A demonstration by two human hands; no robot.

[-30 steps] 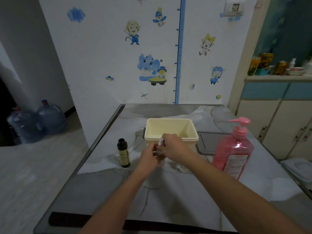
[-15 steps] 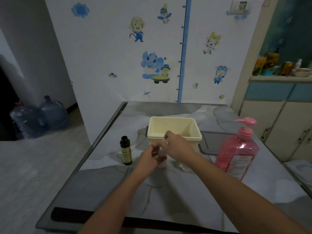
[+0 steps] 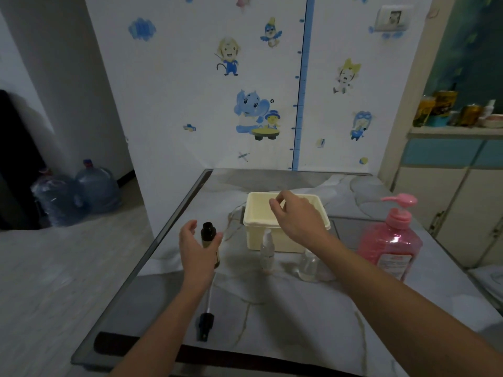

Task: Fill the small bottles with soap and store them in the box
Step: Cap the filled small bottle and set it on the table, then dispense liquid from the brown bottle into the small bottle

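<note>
1. Head view: left hand [image 3: 197, 246] open, fingers curled beside the dark bottle [image 3: 210, 242], grasp uncertain.
2. Right hand [image 3: 296, 217] pinched, over the cream box [image 3: 255, 216].
3. Two clear bottles [image 3: 267, 251] stand before the box; pink soap bottle [image 3: 390, 240] to the right.

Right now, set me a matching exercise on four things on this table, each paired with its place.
Things:
1. dark bottle
2. pink pump bottle
3. cream box
4. black pump head

Places:
A. lying near the front table edge
B. far right
C. under the right hand
D. at the left hand

Pairs: 1-D, 2-B, 3-C, 4-A.
</note>
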